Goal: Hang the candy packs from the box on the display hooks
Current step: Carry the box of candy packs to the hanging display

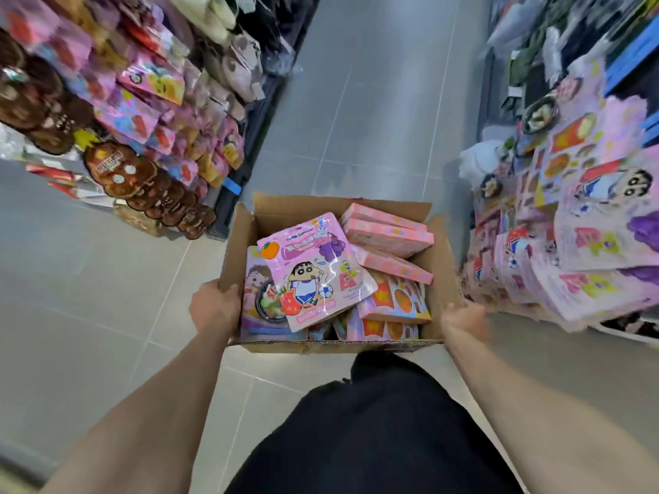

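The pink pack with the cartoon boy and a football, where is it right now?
In the head view, the pink pack lies on top of the pile inside the cardboard box, toward its left side, near the left hand.

No sleeves on me today, both forearms bare right down to my left hand (214, 310) and right hand (463, 324). Just loose black shorts (374, 433), plain, no logo showing.

Retail shop aisle: grey tiled floor (374, 101) between display racks, left (142, 112) and right (585, 222), densely hung with packaged goods.
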Motion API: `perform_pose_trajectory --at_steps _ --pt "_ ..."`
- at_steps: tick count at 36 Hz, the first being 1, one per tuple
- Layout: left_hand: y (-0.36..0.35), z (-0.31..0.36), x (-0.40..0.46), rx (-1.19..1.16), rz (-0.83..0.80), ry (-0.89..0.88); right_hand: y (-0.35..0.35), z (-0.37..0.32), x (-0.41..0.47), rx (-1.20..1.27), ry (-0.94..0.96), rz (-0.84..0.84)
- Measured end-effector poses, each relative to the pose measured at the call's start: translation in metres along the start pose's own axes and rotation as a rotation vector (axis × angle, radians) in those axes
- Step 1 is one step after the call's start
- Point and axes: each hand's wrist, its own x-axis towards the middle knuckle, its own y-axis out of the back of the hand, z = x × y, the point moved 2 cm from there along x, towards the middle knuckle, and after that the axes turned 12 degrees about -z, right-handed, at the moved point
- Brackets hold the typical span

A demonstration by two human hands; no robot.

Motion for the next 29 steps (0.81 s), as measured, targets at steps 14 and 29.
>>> perform_pose_trajectory --at_steps 14,29 --pt "0.056 0.143 0.198 0.075 -0.085 -0.165 -0.056 -0.146 0.026 0.168 -0.128 0.113" --pt "0.108 0.345 0.356 0.256 -0.266 -0.546 -0.114 -0.264 -0.015 0.468 -0.320 0.386"
